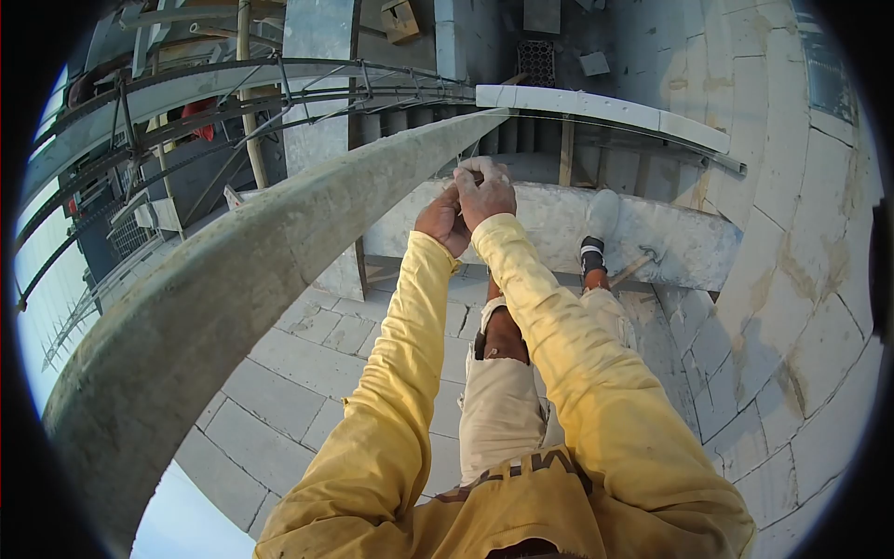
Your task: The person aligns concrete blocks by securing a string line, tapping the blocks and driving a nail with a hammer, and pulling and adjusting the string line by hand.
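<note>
My left hand [445, 222] and my right hand [486, 193] are close together in front of me, above the near plank. Both have curled fingers. A thin string [477, 142] runs down to the fingertips of my right hand, which pinch it. Whatever lies inside my left hand is hidden by its fingers and by the right hand. Just beyond my hands, a long grey concrete beam [279, 224] slopes past on the left. From its far end, a row of white blocks [605, 110] reaches to the right, with a thin line along its near edge.
My shoe [603, 214] rests on a wide dusty plank [549, 210], beside a hammer [635, 268]. Past the plank is a drop with stairs [503, 135] and a crate [535, 63] below. Rebar [279, 79] crosses the left; a block wall [782, 279] stands right.
</note>
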{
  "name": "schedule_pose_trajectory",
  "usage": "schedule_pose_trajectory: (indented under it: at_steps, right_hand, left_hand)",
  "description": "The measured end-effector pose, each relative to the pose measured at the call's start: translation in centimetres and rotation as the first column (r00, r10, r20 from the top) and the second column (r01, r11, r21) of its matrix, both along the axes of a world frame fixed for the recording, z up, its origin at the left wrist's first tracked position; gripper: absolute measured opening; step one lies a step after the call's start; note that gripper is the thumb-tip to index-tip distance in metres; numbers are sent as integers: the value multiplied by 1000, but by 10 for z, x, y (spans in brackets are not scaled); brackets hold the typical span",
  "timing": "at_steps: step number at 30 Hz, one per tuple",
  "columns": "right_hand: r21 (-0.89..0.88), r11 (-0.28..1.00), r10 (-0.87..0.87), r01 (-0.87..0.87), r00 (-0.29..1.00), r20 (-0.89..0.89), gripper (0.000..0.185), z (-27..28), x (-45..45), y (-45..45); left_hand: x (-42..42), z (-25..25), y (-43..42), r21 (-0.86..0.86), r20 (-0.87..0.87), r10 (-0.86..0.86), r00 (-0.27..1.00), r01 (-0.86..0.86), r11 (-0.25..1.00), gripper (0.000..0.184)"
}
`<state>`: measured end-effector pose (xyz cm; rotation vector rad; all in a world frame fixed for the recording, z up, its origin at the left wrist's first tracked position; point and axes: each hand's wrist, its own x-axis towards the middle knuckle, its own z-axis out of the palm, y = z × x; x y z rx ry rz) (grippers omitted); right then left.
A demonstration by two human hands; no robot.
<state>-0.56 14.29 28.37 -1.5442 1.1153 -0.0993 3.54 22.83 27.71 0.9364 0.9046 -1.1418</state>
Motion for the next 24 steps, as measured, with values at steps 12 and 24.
schedule_pose_trajectory:
  at_steps: [12, 24]
  right_hand:
    - [345, 937, -111, 60, 985, 129, 21, -24, -10, -5]
    - [796, 600, -299, 74, 944, 137, 17, -17, -15, -17]
  left_hand:
    - [11, -3, -7, 410, 289, -37, 957, -89, 908, 28]
    - [26, -17, 8, 563, 650, -562, 511, 173, 808, 25]
